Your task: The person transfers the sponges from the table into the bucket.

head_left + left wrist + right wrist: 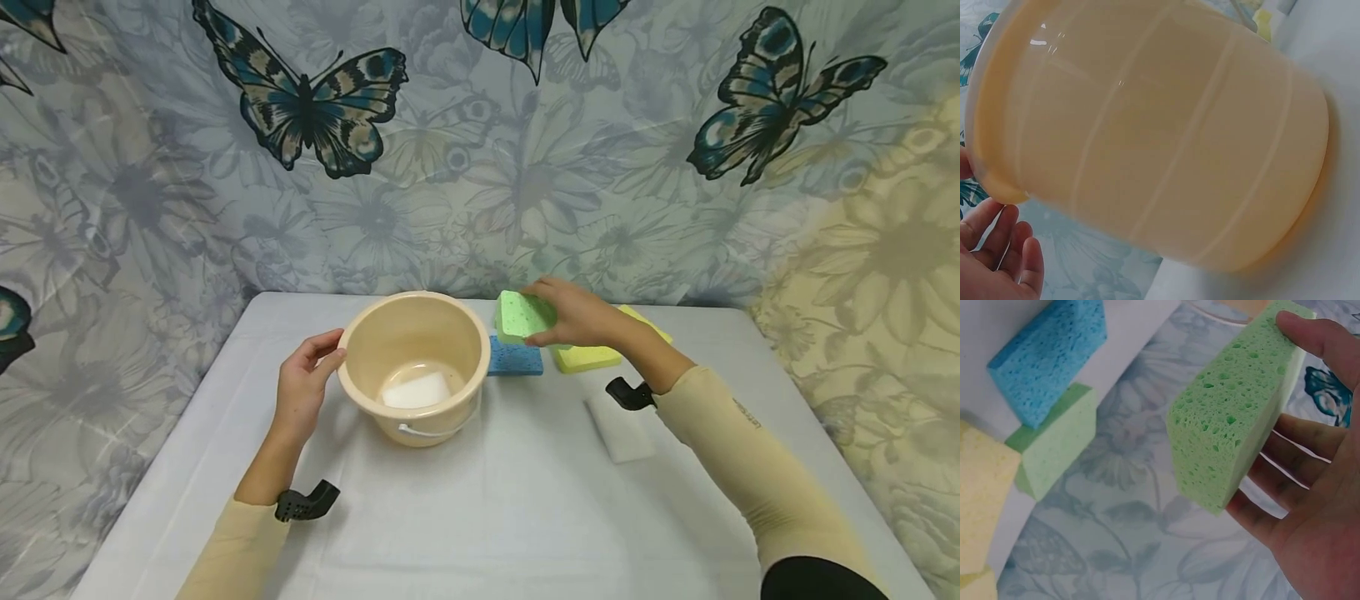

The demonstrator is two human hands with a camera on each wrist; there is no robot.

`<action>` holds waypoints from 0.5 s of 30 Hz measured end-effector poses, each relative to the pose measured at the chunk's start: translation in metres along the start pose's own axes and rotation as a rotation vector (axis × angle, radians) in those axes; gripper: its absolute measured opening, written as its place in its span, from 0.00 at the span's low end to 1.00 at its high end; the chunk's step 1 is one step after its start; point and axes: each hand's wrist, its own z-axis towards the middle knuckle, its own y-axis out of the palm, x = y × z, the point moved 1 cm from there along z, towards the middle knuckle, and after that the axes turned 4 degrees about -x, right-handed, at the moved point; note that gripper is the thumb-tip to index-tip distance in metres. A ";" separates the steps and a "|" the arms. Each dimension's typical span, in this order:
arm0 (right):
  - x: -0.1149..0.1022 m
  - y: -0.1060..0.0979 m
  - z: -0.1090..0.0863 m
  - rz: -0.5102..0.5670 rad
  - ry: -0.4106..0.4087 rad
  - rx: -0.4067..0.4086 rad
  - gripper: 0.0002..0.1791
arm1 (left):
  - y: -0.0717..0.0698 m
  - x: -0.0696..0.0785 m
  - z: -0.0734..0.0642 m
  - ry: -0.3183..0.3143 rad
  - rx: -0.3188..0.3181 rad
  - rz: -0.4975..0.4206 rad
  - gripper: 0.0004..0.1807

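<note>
My right hand (573, 315) holds a light green sponge (522, 317) above the table, just right of the bucket. In the right wrist view the thumb lies on one face of the sponge (1235, 394), with the fingers on the other. My left hand (306, 375) grips the left rim of a cream bucket (375, 396) between thumb and fingertips. The bucket stands upright, and a white block (416, 390) lies on its bottom. A blue sponge (515, 357) and yellow sponges (588, 358) lie on the table near the right hand.
A white flat piece (621, 429) lies on the white-covered table (480, 525), below the right wrist. Another green sponge (1063, 440) sits between the blue and yellow ones in the right wrist view. A butterfly-print cloth (450, 208) hangs behind the table. The bucket's handle (438, 431) hangs in front.
</note>
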 end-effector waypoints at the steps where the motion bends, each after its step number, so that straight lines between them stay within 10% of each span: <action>1: -0.001 -0.001 0.002 -0.002 -0.006 -0.003 0.43 | -0.001 0.000 0.000 0.000 0.002 0.000 0.20; 15: -0.022 -0.025 0.024 -0.056 -0.055 -0.036 0.44 | -0.002 0.001 0.001 -0.005 0.010 0.000 0.19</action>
